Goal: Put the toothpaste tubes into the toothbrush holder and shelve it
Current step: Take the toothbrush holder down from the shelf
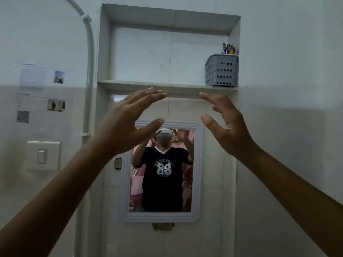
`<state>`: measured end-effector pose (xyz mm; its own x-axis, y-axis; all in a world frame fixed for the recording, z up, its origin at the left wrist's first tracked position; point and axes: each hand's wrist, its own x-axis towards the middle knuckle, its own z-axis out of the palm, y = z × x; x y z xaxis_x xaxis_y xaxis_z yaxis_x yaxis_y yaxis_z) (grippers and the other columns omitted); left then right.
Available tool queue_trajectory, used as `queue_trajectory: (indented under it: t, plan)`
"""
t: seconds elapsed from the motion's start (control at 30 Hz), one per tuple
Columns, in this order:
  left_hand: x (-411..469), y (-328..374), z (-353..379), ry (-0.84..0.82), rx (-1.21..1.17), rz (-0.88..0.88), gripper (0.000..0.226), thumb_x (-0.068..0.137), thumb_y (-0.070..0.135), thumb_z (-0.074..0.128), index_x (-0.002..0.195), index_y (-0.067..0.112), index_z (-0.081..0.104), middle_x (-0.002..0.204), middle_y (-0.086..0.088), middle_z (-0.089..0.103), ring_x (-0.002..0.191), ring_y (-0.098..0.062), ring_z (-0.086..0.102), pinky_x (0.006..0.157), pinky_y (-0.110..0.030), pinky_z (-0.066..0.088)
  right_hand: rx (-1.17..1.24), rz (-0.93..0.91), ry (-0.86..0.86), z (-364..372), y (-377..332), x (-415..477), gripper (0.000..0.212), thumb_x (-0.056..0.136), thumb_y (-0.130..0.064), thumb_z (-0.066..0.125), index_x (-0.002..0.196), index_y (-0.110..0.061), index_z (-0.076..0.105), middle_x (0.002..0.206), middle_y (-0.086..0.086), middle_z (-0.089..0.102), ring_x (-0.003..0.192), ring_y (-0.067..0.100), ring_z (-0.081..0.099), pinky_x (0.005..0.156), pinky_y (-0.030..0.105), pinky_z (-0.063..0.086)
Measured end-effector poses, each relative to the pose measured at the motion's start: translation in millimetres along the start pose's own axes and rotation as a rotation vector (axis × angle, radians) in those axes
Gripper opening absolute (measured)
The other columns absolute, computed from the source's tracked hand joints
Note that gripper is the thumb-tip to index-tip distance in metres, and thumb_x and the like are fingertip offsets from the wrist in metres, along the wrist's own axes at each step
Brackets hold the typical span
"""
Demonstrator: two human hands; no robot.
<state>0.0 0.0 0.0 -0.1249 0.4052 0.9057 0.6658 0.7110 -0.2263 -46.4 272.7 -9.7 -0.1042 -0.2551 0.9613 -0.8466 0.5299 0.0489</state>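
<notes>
Head view. Both our hands are raised in front of the wall niche, empty, fingers spread and relaxed: left hand [128, 125] and right hand [225, 125] face each other palm to palm, just below the shelf [148, 84] edge, touching nothing.

The toothbrush holder [221, 70], a grey perforated basket, stands upright at the far right end of the shelf, tight to the niche's right wall. Purple and yellow tops [229, 48] poke above its rim; we cannot tell whether these are toothpaste tubes or brushes. No loose tubes are in sight.

Judgement: the holder looks shelved already, so the task reads as near its end, or we are about to reach for the holder. If reaching, we'd go up and right, take the basket by its two side walls with both hands, keep it level so the contents don't tip out, and clear the shelf lip before lowering.

Surface and room: the shelf is a pale marble slab, otherwise bare, within a tiled recess. Below it hangs a white-framed mirror [161, 171]. A light switch [43, 155], printed notices [41, 76] and a white pipe [90, 71] are on the left wall. Lighting is dim and bluish.
</notes>
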Motion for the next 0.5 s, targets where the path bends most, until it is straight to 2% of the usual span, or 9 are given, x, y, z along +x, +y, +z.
queue_trajectory:
  t: [0.1,0.17,0.27,0.33,0.43,0.5]
  plan:
    - [17,-3,19,-0.017,0.032,-0.01,0.062,0.088,0.051,0.05,0.144,0.025,0.043,0.149,0.003,0.046,0.141,-0.012,0.038,0.113,-0.04,0.038,-0.031,0.07,0.025,3,19,11,0.055,0.101,-0.021,0.059,0.154,-0.01,0.057,0.143,-0.01,0.055,0.128,-0.024,0.047,0.108,-0.001,0.036]
    - [34,-9,41,-0.075,0.079,-0.01,0.065,0.088,0.054,0.047,0.146,0.026,0.04,0.151,0.003,0.044,0.142,-0.014,0.038,0.113,-0.039,0.037,-0.044,0.143,0.02,7,35,23,0.057,0.099,-0.025,0.058,0.154,-0.01,0.057,0.143,-0.009,0.055,0.128,-0.012,0.052,0.108,0.001,0.037]
    - [73,-31,77,-0.136,0.171,0.011,0.067,0.087,0.053,0.048,0.148,0.027,0.037,0.154,0.003,0.04,0.143,-0.016,0.037,0.113,-0.04,0.035,-0.125,0.269,0.029,9,64,52,0.062,0.097,-0.031,0.06,0.155,-0.01,0.056,0.148,-0.001,0.056,0.136,0.01,0.052,0.111,0.019,0.04]
    - [103,-49,103,-0.181,0.225,-0.011,0.071,0.088,0.052,0.052,0.151,0.025,0.032,0.158,0.003,0.033,0.145,-0.018,0.034,0.114,-0.041,0.032,-0.234,0.375,0.013,9,87,77,0.063,0.103,-0.03,0.067,0.16,-0.009,0.05,0.156,0.008,0.051,0.144,0.023,0.05,0.111,0.026,0.038]
    - [145,-77,144,-0.267,0.294,-0.066,0.084,0.089,0.054,0.05,0.156,0.023,0.01,0.165,0.002,0.011,0.152,-0.019,0.017,0.12,-0.039,0.02,-0.373,0.528,-0.007,8,123,119,0.073,0.103,-0.035,0.071,0.164,-0.009,0.039,0.165,0.014,0.039,0.153,0.032,0.041,0.118,0.039,0.041]
    - [166,-94,167,-0.321,0.349,-0.078,0.087,0.091,0.053,0.046,0.156,0.022,-0.002,0.166,0.0,-0.002,0.153,-0.019,0.004,0.123,-0.041,0.011,-0.441,0.592,0.02,7,147,144,0.08,0.098,-0.041,0.075,0.16,-0.007,0.039,0.162,0.018,0.039,0.15,0.036,0.04,0.118,0.045,0.045]
